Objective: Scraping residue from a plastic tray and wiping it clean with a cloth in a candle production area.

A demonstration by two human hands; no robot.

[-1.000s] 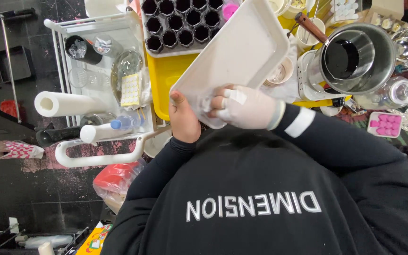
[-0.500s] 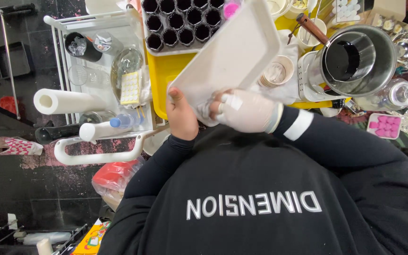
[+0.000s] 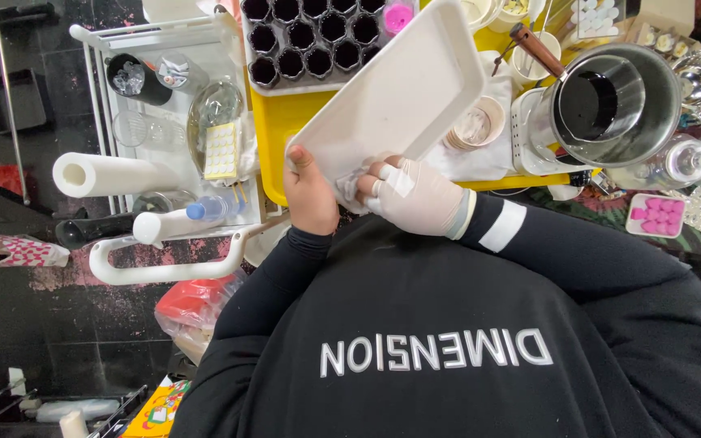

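The bare left hand (image 3: 310,195) is gripping the near edge of a tilted white tray (image 3: 391,97) above the yellow table (image 3: 285,122), while the gloved right hand (image 3: 415,199) is pressing a cloth (image 3: 350,174) against it.

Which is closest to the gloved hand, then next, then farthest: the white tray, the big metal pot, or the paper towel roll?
From the gloved right hand, in the head view:
1. White tray: touching, just above the hand.
2. Metal pot: up on the picture's right.
3. Paper towel roll: far across on the picture's left, on the white cart.
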